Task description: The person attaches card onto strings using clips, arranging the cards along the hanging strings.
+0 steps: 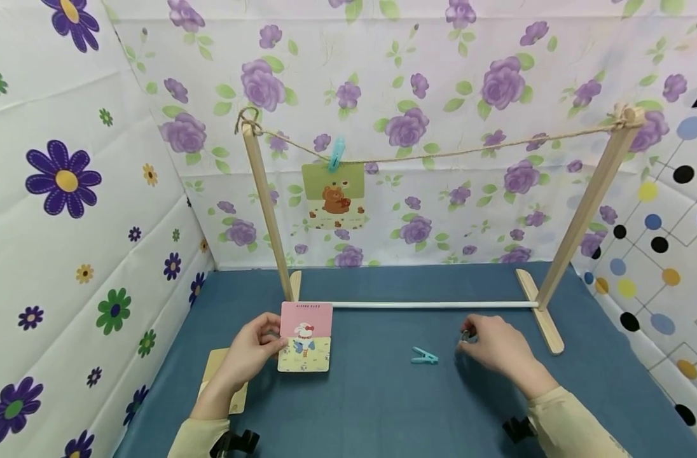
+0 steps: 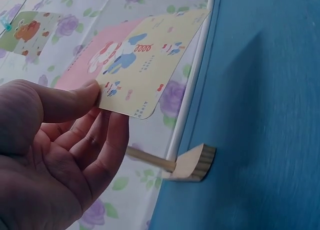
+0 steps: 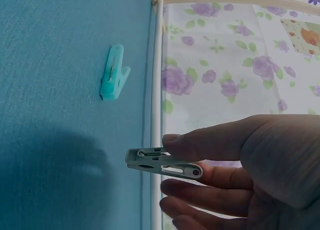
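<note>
My left hand (image 1: 251, 350) pinches a pink and yellow card (image 1: 305, 337) by its left edge, thumb on the front. A white cartoon figure in blue shows on it, also in the left wrist view. Between thumb and fingers, my right hand (image 1: 497, 346) holds a grey clothespin (image 3: 165, 161), mostly hidden in the head view. A teal clothespin (image 1: 425, 356) lies on the blue tabletop (image 1: 377, 407) between the hands. Higher up, a green bear card (image 1: 334, 197) hangs from a twine line (image 1: 469, 152) under another teal clothespin (image 1: 336, 154).
The line is tied to two wooden posts (image 1: 589, 203) on flat feet, joined low down by a white rod (image 1: 428, 305). Partly under my left forearm lies a yellowish card (image 1: 238, 401). Flowered cloth (image 1: 383, 83) stands behind, with patterned cloth on both sides.
</note>
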A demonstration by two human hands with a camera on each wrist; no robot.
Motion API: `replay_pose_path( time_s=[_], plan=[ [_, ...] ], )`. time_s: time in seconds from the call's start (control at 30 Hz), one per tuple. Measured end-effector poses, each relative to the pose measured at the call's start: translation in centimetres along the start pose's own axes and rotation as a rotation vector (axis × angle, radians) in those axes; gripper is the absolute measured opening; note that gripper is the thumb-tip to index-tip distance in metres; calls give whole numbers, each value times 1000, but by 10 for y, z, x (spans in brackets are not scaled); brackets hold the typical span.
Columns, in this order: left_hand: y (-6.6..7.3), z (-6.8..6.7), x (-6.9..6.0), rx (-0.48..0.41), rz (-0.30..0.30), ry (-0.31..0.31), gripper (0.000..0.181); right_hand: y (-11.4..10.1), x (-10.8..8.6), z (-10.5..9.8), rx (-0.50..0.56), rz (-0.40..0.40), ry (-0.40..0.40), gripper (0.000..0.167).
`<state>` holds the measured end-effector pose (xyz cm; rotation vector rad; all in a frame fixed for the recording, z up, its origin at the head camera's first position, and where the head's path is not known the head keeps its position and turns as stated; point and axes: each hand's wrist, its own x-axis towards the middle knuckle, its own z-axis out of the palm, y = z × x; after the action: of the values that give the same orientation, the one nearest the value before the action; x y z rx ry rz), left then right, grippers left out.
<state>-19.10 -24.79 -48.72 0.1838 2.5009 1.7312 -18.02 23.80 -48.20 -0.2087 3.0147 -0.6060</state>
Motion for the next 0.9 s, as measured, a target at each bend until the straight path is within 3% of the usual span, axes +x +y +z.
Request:
replay_pose_path(
  time_s=[0.37,0.67,0.9],
  plan=[
    [4,15,5,-73,7,-7,27,-4,4,-7,33,-62,58,27],
    [4,18,8,-93,16,9,27,-11,5,-16,17,-116,186,32],
    [4,20,9,-115,21,25,28,-9,9,-21,22,-139,177,26]
  ],
)
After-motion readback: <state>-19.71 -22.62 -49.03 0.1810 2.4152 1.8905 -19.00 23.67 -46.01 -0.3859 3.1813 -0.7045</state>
